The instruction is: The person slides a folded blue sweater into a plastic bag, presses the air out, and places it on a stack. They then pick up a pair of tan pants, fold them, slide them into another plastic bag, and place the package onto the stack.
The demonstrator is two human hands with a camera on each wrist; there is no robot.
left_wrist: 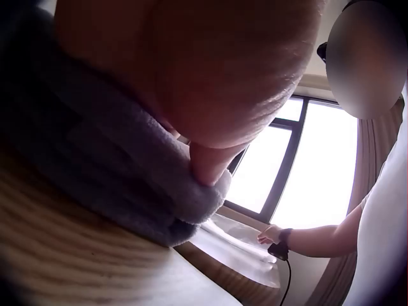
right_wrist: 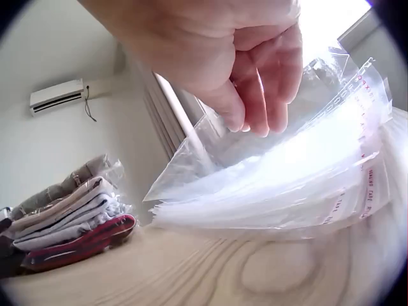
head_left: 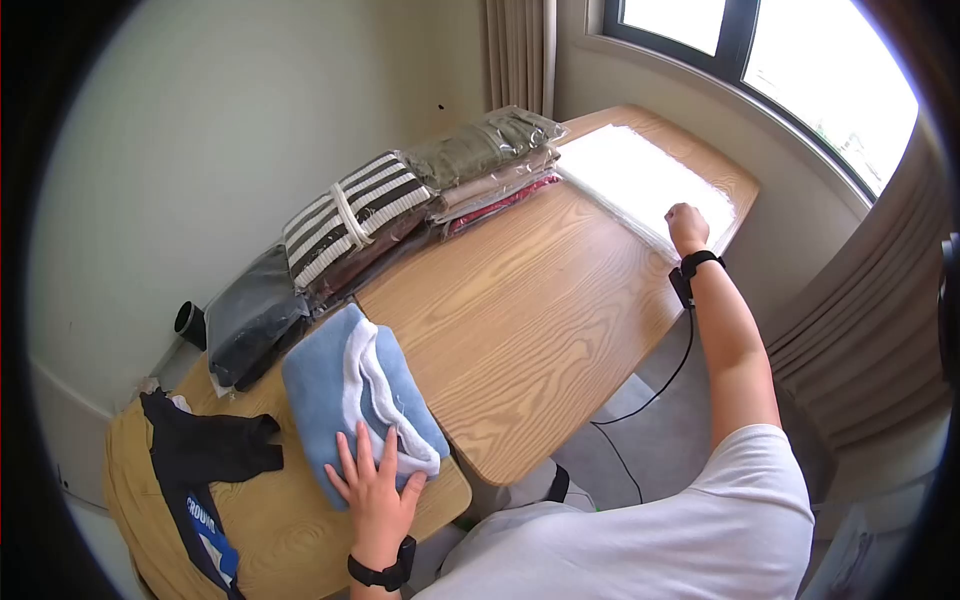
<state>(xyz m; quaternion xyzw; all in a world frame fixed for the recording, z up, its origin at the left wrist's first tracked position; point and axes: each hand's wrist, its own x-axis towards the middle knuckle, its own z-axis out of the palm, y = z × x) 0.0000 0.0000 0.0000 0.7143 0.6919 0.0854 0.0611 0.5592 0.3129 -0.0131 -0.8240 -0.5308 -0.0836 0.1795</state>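
The folded blue-and-white sweater (head_left: 355, 405) lies unbagged at the near end of the tabletop (head_left: 530, 330), the left hand (head_left: 378, 490) flat on it with fingers spread. Across the table, the right hand (head_left: 686, 226) curls its fingers round the top clear plastic bag (right_wrist: 268, 166) of a stack (head_left: 645, 185). Several garments (head_left: 420, 195) along the wall are already bagged; a black one (head_left: 205, 450) waits loose.

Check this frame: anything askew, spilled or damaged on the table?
Mostly tidy. One oddity: a black garment lies crumpled, unfolded, at the near left end of the wooden table, unlike the bagged clothes stacked along the wall. Nothing looks spilled or damaged.
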